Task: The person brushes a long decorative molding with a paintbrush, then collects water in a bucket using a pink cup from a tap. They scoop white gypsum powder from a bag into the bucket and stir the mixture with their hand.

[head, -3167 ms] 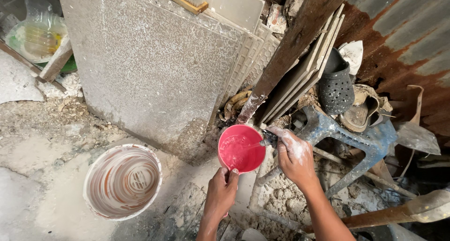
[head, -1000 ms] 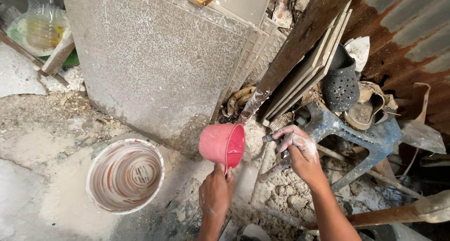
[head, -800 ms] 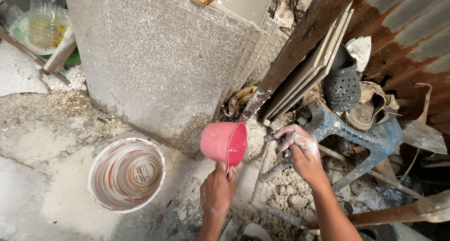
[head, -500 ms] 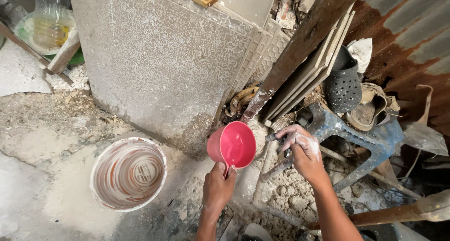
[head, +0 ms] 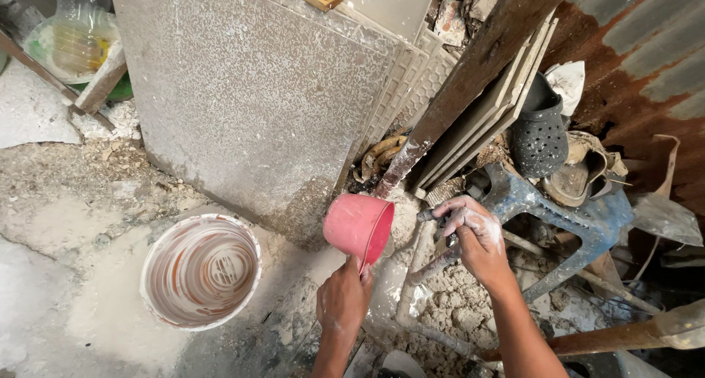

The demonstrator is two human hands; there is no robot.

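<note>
Pink cup (head: 358, 227) now tipped rightward again

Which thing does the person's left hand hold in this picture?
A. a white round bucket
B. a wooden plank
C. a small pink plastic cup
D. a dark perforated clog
C: the left hand grips the small pink plastic cup by its rim, tilted sideways, while the white round bucket stands apart on the floor to its left.

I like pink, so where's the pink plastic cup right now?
In the head view, the pink plastic cup sits centre frame, tipped sideways in the left hand, between the white round bucket and the right hand.
</note>
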